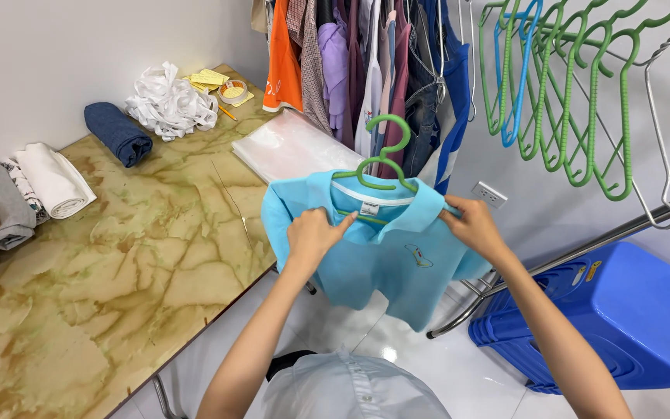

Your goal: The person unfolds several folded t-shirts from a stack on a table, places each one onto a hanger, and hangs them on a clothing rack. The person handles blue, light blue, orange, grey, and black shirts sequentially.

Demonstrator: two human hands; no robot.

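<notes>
Head view: left hand [313, 235] pinches the blue shirt [381, 256] at the collar, right hand [474, 226] grips its shoulder, hands apart. Between them, the green hanger [381, 167] sits inside the neck. A loose right grip could let that shoulder slide off, I reckon.

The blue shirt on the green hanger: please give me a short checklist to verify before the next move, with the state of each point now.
1. Hanger sits inside the blue shirt, hook out of the collar: ok.
2. Left hand holds the shirt near the collar: ok.
3. Right hand grips the shirt's shoulder: ok.
4. Shirt hangs off the table, not touching it: ok.
5. Buttons closed: cannot tell.
6. Free place on the full clothes rack: cannot tell.
</notes>
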